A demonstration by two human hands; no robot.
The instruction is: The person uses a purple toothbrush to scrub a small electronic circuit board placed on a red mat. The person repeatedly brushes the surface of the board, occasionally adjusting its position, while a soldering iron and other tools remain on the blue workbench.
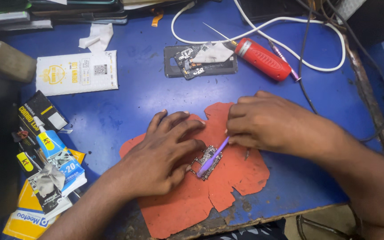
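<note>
Left hand (165, 153) presses flat on, and partly hides, the circuit board (206, 162); right hand (263, 122) pinches a purple tool (212, 158) slanting down-left across it.

One head-worn view only, looking steeply down and close over the blue table (125, 98); arms enter from six o'clock, far edge clutter sits at twelve o'clock.

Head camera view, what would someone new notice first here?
At centre, the left hand steadies a small circuit board on a torn red mat, while the right hand works a purple tool across it. Behind, a red-handled screwdriver lies beside an opened phone on the blue table.
</note>
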